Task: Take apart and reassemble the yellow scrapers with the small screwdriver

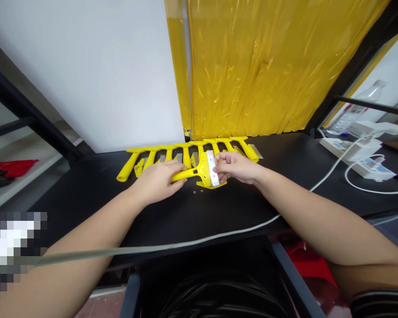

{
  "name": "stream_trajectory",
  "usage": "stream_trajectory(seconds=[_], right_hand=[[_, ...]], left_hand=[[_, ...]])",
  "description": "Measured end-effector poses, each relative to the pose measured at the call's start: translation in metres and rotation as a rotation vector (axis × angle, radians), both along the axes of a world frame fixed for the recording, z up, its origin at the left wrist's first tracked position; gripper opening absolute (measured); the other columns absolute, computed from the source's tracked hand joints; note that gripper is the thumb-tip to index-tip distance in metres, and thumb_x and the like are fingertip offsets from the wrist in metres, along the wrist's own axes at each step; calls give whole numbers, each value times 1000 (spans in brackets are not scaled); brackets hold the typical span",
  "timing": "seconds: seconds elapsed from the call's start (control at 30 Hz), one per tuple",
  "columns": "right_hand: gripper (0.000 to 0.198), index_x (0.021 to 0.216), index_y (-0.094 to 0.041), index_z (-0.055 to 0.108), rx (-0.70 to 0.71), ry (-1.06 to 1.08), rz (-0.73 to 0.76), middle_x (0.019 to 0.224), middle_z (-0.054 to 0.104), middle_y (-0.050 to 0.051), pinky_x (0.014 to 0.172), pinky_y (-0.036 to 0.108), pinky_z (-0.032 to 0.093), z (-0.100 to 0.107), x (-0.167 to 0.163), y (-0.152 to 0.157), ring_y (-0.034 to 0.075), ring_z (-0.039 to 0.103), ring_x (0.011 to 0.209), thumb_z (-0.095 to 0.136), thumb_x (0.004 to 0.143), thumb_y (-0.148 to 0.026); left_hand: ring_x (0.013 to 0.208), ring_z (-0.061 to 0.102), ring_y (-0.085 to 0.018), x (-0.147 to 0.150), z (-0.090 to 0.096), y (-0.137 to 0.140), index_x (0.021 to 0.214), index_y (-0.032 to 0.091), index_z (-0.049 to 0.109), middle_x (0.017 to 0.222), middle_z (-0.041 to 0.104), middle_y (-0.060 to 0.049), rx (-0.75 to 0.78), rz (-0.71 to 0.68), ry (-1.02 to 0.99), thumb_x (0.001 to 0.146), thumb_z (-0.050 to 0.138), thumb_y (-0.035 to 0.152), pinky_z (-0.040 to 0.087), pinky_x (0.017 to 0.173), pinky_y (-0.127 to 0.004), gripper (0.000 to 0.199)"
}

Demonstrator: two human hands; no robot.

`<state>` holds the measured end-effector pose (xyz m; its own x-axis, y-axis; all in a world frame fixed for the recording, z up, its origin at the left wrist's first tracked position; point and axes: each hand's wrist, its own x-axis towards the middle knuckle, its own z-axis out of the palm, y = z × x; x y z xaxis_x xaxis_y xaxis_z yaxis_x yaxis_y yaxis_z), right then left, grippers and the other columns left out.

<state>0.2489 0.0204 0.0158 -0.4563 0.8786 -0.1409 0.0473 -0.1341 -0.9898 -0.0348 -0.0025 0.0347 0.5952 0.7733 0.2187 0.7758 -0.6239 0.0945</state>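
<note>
- Yellow scraper (203,171): your landmark, positioned over the black tabletop (185,221) between your two hands, head to the right, handle to the left. You cannot tell whether it touches the surface.
- Directly behind the scraper, a row of yellow handles (186,158) spans both sides of it, with metal pieces (179,157) lying among them. Clearance on this side is small.
- Behind that row, you face a white panel (112,70) to the left and yellow film (262,66) to the right.
- Just in front of the scraper head, two small rings (202,191) lie on the tabletop.
- Nearer to you than the scraper, a white cable (199,241) runs across the work area, passing over your left forearm and under your right.
- Well to the right of the scraper, note white power strips (368,159) and, behind them, a clear bottle (361,106).
- Grip, left: your left hand (164,180) is closed around the scraper handle.
- Grip, right: your right hand (235,167) has its fingers curled, fingertips touching the metal plate (213,170) on the scraper head. You cannot tell whether they pinch it.
</note>
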Motion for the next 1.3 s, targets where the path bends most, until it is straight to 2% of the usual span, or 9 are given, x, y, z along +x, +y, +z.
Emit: stream_trajectory(seconds=[0.3,0.43,0.57,0.67,0.73,0.87,0.97,1.1,1.3], right_hand=[[32,88,-19,56,72,-1,47,68,69,-2,60,26,61,-2,-1,0,13,69,62,86,77,-24],[29,87,-19,61,427,44,-23,75,62,-3,66,26,55,-5,3,6,11,61,68,85,79,-31],[12,92,-19,67,839,-86,-131,71,51,-5,63,27,43,-5,8,7,10,47,64,76,88,-27],[3,94,-20,69,998,-199,-118,77,61,-1,71,30,47,-2,10,4,13,55,70,69,91,-20],[8,94,-20,69,1046,-217,-97,89,70,2,79,32,52,-1,10,2,16,64,81,66,89,-14],[10,92,-19,71,996,-193,-99,92,74,4,82,33,55,-2,8,1,18,69,85,64,87,-14],[6,91,-18,71,850,-142,-104,88,74,4,76,32,57,-5,5,1,16,68,77,71,86,-22],[19,90,-18,68,601,-100,-91,70,69,0,65,29,57,-7,1,-1,15,68,64,79,82,-30],[34,88,-20,57,373,1,-84,70,66,-4,60,26,60,-6,-7,-5,13,70,59,87,73,-27]], left_hand=[[94,69,-26,1,-1,-1,114,23,70,110,74,-7,33,5,9,98,58,40,49,75,-36,27],[100,70,-27,0,-2,-1,114,24,70,111,74,-6,43,12,38,99,58,41,51,77,-37,26],[101,71,-26,0,-1,-2,115,24,69,112,74,-4,49,20,56,99,57,40,51,78,-37,26],[99,71,-25,1,1,-3,115,24,69,110,74,-4,46,18,58,100,57,39,51,78,-36,24],[97,71,-25,2,2,-4,113,24,69,109,74,-4,43,15,55,100,58,39,50,77,-35,23],[97,70,-24,4,2,-4,113,23,69,108,73,-3,41,10,50,100,58,37,50,76,-35,22],[98,70,-24,3,2,-4,114,23,69,109,73,-3,38,9,44,99,58,38,51,77,-35,23],[98,71,-24,3,2,-4,114,23,70,111,74,-4,45,3,32,99,58,38,51,77,-35,24],[97,71,-23,5,1,-6,113,23,71,111,74,-5,64,-7,23,100,57,37,51,77,-34,24]])
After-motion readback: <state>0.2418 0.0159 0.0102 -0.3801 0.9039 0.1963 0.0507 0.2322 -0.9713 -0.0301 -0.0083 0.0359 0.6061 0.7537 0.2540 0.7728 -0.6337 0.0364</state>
